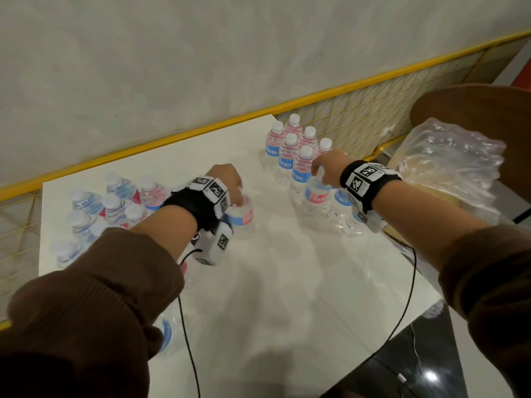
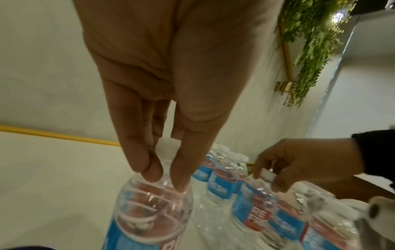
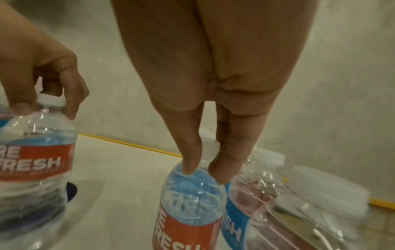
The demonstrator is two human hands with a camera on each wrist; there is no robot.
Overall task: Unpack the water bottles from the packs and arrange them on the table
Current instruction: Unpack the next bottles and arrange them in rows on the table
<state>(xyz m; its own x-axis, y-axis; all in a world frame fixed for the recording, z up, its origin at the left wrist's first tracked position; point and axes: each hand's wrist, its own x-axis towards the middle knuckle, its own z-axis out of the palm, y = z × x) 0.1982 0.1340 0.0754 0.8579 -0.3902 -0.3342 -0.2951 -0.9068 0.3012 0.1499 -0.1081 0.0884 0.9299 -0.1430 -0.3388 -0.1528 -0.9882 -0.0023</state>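
Note:
My left hand point(image 1: 233, 187) point(image 2: 164, 177) pinches the neck of a clear water bottle point(image 1: 243, 215) point(image 2: 149, 213) with a red and blue label, near the middle of the white table point(image 1: 273, 282). My right hand point(image 1: 323, 168) point(image 3: 203, 170) pinches the neck of a second bottle point(image 1: 316, 195) point(image 3: 190, 208) at the front of a standing group of bottles point(image 1: 296, 147). A shrink-wrapped pack of bottles point(image 1: 115, 202) lies at the table's left. Whether either held bottle touches the table is unclear.
Crumpled clear plastic wrap point(image 1: 451, 168) lies at the right, beside a round brown wooden surface point(image 1: 482, 110). A yellow rail point(image 1: 172, 136) with mesh runs along the table's far edge. Black cables point(image 1: 186, 340) trail over the near side. Another bottle point(image 1: 168, 331) lies under my left sleeve.

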